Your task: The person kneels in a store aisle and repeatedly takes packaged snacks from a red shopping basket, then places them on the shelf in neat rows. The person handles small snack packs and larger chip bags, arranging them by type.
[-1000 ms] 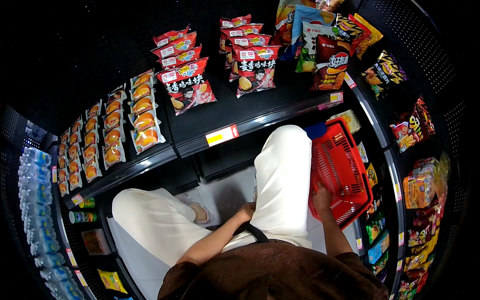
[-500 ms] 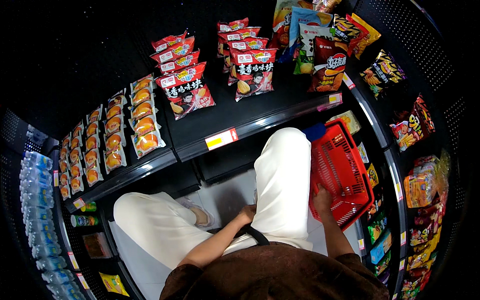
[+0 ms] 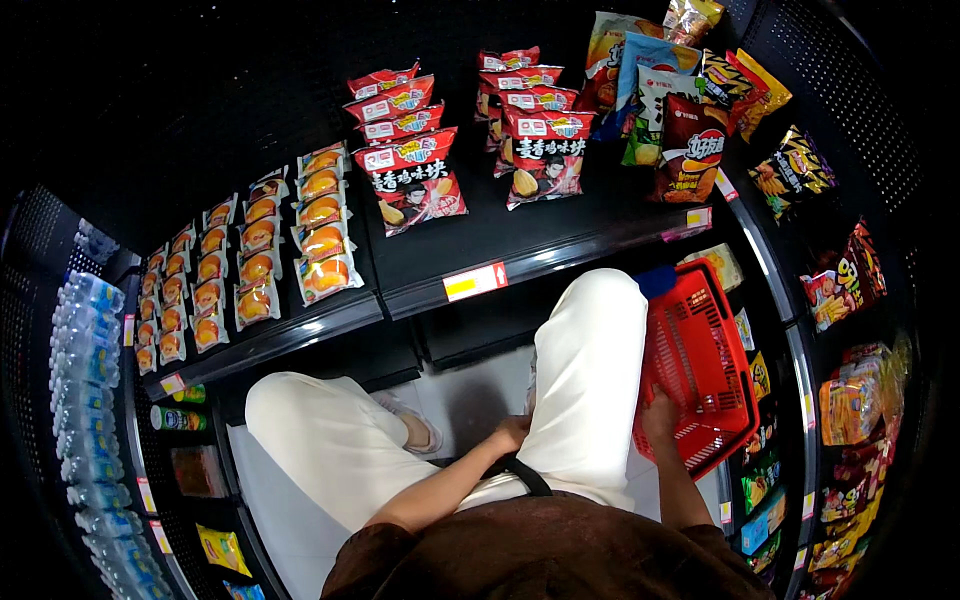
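My right hand [image 3: 660,416] is closed on the near left side of an empty-looking red plastic shopping basket [image 3: 738,372]. The basket stands tilted beside my right leg, its slotted walls showing. My left hand [image 3: 514,433] rests against the inner side of my right thigh, in white trousers [image 3: 583,375]; its fingers are mostly hidden there. A black strap [image 3: 528,477] lies across my lap just beside it. In front of my knees, red snack bags [image 3: 412,185] stand in two rows on a black shelf [image 3: 345,225].
Wrapped round buns [image 3: 327,277] line the shelf's left part. Bottled water [image 3: 88,370] stands at far left. Assorted snack bags [image 3: 693,150] fill the back right, and more packets [image 3: 850,395] stand on the right shelves. The shelf's front edge [image 3: 560,255] runs close above my knees.
The view has turned slightly left, so the shelves and basket appear shifted to the right. Both hands keep their places, the right on the basket and the left at my thigh.
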A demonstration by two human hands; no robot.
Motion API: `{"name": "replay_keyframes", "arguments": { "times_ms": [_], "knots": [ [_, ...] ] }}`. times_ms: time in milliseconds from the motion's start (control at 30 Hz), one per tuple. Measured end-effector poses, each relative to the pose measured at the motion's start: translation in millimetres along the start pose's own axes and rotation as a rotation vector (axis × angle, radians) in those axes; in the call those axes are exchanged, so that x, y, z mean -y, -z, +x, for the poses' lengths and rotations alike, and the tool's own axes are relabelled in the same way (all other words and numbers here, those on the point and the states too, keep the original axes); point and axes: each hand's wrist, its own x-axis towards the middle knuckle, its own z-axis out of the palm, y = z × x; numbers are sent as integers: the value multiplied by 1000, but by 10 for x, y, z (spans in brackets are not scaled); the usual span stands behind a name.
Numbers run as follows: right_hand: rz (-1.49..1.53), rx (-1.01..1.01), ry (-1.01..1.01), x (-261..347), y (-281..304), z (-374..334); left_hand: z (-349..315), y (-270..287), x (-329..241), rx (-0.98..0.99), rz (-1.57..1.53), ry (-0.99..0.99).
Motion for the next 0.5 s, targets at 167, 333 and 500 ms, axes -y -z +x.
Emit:
{"name": "replay_keyframes", "arguments": {
  "times_ms": [167, 333, 500],
  "knots": [
    [20, -24, 57, 25, 22, 10, 105, -74, 168, -23, -67, -39],
    [19, -7, 37, -45, -36, 43, 73, -55, 80, -41, -16, -32],
    [-35, -31, 51, -137, -89, 52, 182, -97, 190, -27, 13, -59]
  ]
}}
